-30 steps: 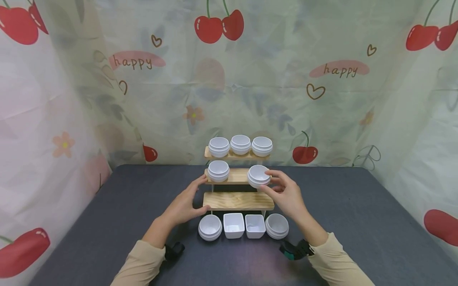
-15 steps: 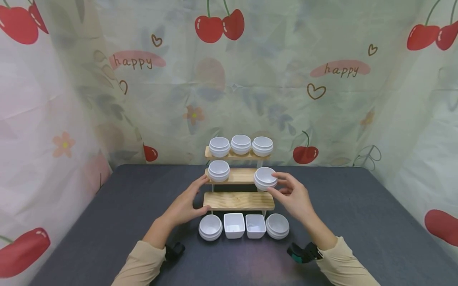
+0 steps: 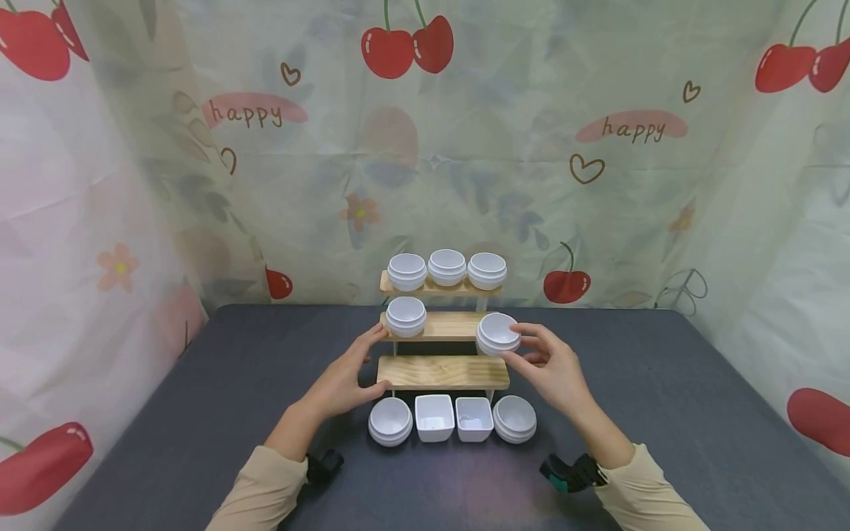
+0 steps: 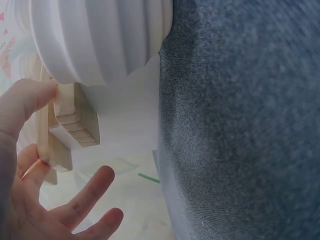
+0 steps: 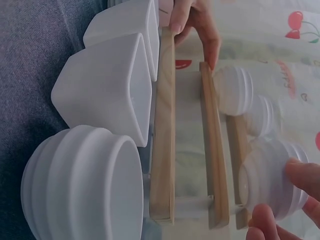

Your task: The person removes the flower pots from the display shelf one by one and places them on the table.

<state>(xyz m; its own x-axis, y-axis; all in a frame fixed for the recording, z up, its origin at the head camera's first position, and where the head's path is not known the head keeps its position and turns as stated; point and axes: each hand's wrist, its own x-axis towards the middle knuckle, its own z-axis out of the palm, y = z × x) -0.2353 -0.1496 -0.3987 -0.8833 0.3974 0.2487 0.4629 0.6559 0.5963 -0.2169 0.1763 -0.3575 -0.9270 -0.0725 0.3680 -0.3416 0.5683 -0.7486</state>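
My right hand (image 3: 551, 369) pinches a round white ribbed bowl (image 3: 496, 335) between thumb and fingers at the right end of the middle shelf board (image 3: 448, 326). In the right wrist view a small gap shows between this bowl (image 5: 272, 175) and the board (image 5: 215, 150). At the rack's left side, my left hand (image 3: 341, 380) touches the lower board (image 3: 441, 372) with its thumb and the middle board with a fingertip. Its other fingers (image 4: 90, 195) spread loosely in the left wrist view. Another round bowl (image 3: 406, 317) sits on the middle board's left end.
Three round bowls (image 3: 447, 268) line the top board (image 3: 438, 290). In front of the rack, on the dark tabletop (image 3: 425, 490), stand two square bowls (image 3: 434, 418) between two round ones (image 3: 389, 422). A printed cloth (image 3: 465, 199) hangs behind and at both sides.
My right hand has moved the pinched bowl to the right and slightly towards me, past the middle board's right end. The left hand has stayed in place.
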